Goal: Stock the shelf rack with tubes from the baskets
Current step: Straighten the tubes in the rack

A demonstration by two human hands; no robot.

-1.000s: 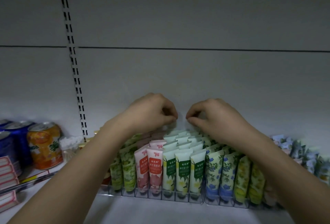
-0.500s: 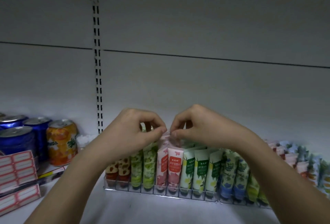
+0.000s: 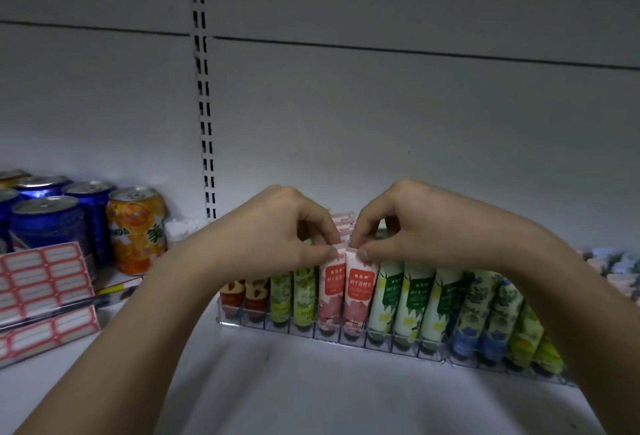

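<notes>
A clear plastic rack (image 3: 346, 337) stands on the white shelf, filled with upright tubes in rows: red, light green, pink, white-green, blue-floral, yellow-green. My left hand (image 3: 277, 230) pinches the top of the left pink tube (image 3: 330, 296) at the front. My right hand (image 3: 412, 226) pinches the top of the right pink tube (image 3: 358, 296) beside it. More pink tubes stand in rows behind them. Both hands hide the tops of the neighbouring tubes.
Blue drink cans (image 3: 48, 223) and an orange can (image 3: 136, 226) stand at the left. Sheets of red-bordered labels (image 3: 41, 282) lean in front of them. More tubes (image 3: 613, 268) lie at the far right. The slotted shelf upright (image 3: 204, 95) runs up the back wall.
My hands moved from the white-green rows leftward and forward onto the two front pink tubes. The view shifted so the rack sits further right and the cans show more.
</notes>
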